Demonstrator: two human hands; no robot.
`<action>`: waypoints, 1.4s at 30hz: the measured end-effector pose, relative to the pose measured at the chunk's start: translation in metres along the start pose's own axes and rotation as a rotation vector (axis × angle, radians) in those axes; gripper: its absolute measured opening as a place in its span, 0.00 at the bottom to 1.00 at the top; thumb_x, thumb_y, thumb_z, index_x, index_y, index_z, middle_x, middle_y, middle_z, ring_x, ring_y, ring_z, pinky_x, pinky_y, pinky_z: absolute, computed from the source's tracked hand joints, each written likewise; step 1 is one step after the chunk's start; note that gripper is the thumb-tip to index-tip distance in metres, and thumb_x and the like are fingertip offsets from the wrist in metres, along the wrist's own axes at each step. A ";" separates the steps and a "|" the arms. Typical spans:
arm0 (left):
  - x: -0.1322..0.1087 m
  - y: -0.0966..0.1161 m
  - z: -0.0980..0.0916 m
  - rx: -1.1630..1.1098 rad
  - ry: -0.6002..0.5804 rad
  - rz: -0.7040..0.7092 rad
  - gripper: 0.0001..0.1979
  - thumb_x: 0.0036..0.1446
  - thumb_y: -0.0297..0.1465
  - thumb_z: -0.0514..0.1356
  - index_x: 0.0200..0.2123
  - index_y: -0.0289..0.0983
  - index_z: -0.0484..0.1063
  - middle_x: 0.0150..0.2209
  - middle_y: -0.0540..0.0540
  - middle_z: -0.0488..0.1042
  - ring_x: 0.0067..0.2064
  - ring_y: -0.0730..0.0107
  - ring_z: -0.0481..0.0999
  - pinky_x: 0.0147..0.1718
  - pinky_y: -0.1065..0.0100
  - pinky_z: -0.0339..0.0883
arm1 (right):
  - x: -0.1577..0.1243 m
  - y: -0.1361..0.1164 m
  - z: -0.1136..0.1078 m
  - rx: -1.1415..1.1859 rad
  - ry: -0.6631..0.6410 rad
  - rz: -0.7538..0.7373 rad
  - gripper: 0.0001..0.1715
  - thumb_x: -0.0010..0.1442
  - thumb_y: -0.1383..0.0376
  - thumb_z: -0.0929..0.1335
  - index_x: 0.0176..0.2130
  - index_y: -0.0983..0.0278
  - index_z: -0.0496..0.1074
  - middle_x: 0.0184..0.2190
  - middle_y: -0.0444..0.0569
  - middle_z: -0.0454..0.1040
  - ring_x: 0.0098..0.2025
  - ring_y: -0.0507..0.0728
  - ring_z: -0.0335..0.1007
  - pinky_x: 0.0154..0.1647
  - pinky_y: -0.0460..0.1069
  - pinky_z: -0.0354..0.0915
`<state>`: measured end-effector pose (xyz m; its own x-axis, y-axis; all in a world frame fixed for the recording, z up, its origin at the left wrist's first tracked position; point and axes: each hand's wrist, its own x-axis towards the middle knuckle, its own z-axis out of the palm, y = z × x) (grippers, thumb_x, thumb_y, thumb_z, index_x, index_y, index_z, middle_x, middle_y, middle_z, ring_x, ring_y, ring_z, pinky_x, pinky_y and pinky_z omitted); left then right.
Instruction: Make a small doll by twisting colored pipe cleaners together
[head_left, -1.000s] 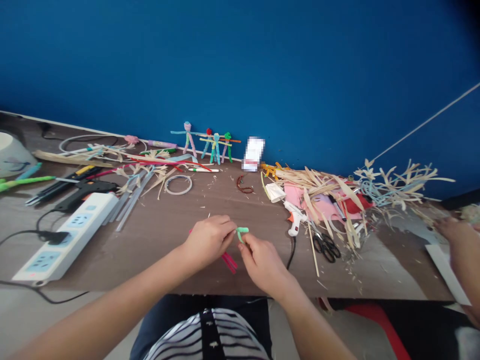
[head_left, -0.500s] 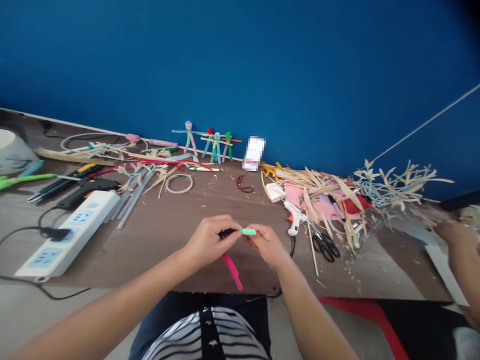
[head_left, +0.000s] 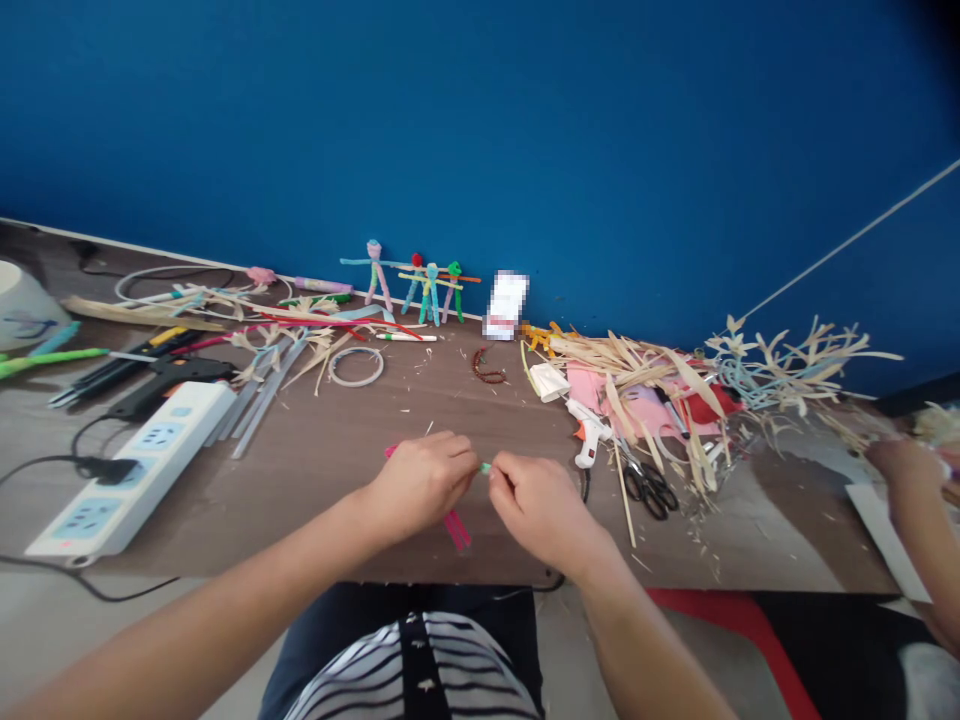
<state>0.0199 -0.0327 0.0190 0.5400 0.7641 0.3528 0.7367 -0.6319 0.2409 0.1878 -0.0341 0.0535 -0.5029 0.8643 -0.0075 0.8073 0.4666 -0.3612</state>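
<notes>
My left hand (head_left: 420, 485) is shut on a pink pipe cleaner (head_left: 455, 529), whose ends stick out above and below the fist. My right hand (head_left: 536, 510) closes on a green pipe cleaner (head_left: 486, 468), and only a small tip shows between my two hands. Both hands hover over the brown wooden table (head_left: 322, 440) near its front edge. At the far right, another person's hand (head_left: 904, 465) rests near a white sheet of paper (head_left: 877, 525).
A white power strip (head_left: 127, 470) and black glue gun (head_left: 172, 385) lie left. A white glue gun (head_left: 589, 435), black scissors (head_left: 646, 490) and a heap of dried palm strips (head_left: 637, 375) lie right. Pipe-cleaner figures (head_left: 420, 290) stand against the blue wall (head_left: 480, 130).
My hands have come closer together, now nearly hiding the green piece. The pink pipe cleaner no longer hangs long below my left hand; it shows a short lower end and an upper tip.
</notes>
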 end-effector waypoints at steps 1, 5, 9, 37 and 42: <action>0.000 0.001 -0.002 0.003 -0.007 0.033 0.12 0.55 0.26 0.47 0.24 0.35 0.67 0.23 0.48 0.66 0.26 0.73 0.63 0.23 0.73 0.54 | 0.003 0.003 -0.003 0.019 0.010 -0.011 0.14 0.58 0.67 0.57 0.24 0.65 0.64 0.18 0.43 0.64 0.21 0.49 0.54 0.24 0.46 0.43; 0.000 0.003 -0.009 -0.104 -0.005 0.118 0.13 0.56 0.26 0.46 0.28 0.36 0.70 0.25 0.48 0.68 0.28 0.73 0.65 0.26 0.73 0.56 | 0.019 0.021 -0.006 0.349 -0.068 -0.048 0.15 0.56 0.66 0.58 0.20 0.65 0.61 0.17 0.40 0.59 0.21 0.48 0.52 0.23 0.44 0.45; 0.000 0.005 -0.009 -0.387 0.068 0.031 0.12 0.56 0.28 0.48 0.31 0.36 0.71 0.25 0.47 0.70 0.29 0.73 0.67 0.30 0.72 0.59 | 0.031 0.032 0.013 0.904 -0.251 0.047 0.14 0.52 0.62 0.60 0.19 0.65 0.59 0.14 0.37 0.53 0.18 0.46 0.47 0.19 0.42 0.46; 0.000 0.000 0.004 -0.383 0.011 -0.376 0.07 0.50 0.27 0.53 0.29 0.35 0.72 0.25 0.49 0.71 0.29 0.72 0.68 0.28 0.72 0.57 | 0.006 0.005 0.003 0.300 0.288 -0.045 0.07 0.55 0.67 0.60 0.29 0.64 0.66 0.20 0.42 0.63 0.23 0.49 0.57 0.26 0.44 0.52; 0.006 0.001 -0.009 -0.933 -0.009 -0.601 0.08 0.48 0.31 0.56 0.25 0.33 0.71 0.19 0.52 0.67 0.21 0.78 0.63 0.21 0.75 0.56 | 0.014 0.024 0.021 0.714 0.282 -0.054 0.09 0.52 0.69 0.62 0.36 0.63 0.69 0.30 0.46 0.64 0.27 0.49 0.60 0.24 0.43 0.57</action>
<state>0.0202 -0.0293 0.0291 0.2027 0.9777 -0.0556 0.2863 -0.0049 0.9581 0.1935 -0.0144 0.0255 -0.3607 0.9037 0.2308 0.3404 0.3579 -0.8695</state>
